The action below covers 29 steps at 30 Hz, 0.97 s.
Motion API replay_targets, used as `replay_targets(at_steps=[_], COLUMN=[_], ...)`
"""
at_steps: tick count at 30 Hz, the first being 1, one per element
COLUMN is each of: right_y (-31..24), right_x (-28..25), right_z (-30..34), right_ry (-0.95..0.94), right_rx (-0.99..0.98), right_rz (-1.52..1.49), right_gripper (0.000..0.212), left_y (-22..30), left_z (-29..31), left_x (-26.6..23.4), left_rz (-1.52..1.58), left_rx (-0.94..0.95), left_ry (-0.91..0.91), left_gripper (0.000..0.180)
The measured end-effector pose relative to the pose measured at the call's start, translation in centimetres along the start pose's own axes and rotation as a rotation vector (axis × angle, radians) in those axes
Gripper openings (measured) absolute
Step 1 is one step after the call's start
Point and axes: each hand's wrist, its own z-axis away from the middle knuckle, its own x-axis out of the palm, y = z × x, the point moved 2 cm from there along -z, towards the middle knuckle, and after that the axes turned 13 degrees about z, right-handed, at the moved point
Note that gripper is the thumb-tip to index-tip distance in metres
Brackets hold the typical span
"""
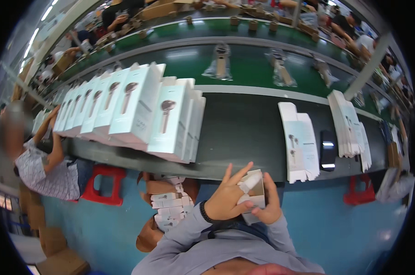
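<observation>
Near the belt's front edge, close to my body, I hold a small white carton (259,198) upright between both hands; its top is open and the brown inside shows. My left hand (225,197), with a dark beaded bracelet at the wrist, has its thumb against the carton's near side. Two of its fingers stretch out past the box, and a white piece, a flap or a finger cover, lies by its index finger. Along the carton's right side, my right hand (272,206) grips it with fingers and thumb. The carton's lower part is partly hidden.
Printed cartons (170,121) stand in rows at left on the dark belt (235,133). Flat cartons (300,146) and a phone-like black object (327,150) lie at right. Bagged devices (221,64) lie on the green conveyor. A co-worker (47,160) sits left, near a red stool (104,185).
</observation>
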Motion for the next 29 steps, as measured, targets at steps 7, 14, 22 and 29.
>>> replay_targets(at_steps=[7, 14, 22, 29], right_y=[-2.4, -2.7, -4.8, -3.3], right_x=[1.9, 2.4, 1.0, 2.4], right_z=[-1.6, -0.8, -2.9, -2.9], right_ry=[0.221, 0.370, 0.043, -0.031], right_rx=[-0.094, -0.095, 0.132, 0.284], right_rz=[-0.270, -0.234, 0.034, -0.431], right_gripper=[0.048, 0.037, 0.018, 0.035], left_y=[0.0, 0.0, 0.4, 1.0], left_z=[-0.5, -0.2, -0.3, -0.2], left_x=[2.8, 3.0, -0.6, -0.6], left_rz=[0.545, 0.543, 0.186, 0.024], left_rx=[0.065, 0.151, 0.293, 0.348], left_ry=[0.396, 0.522, 0.407, 0.311], left_gripper=[0.051, 0.045, 0.101, 0.127])
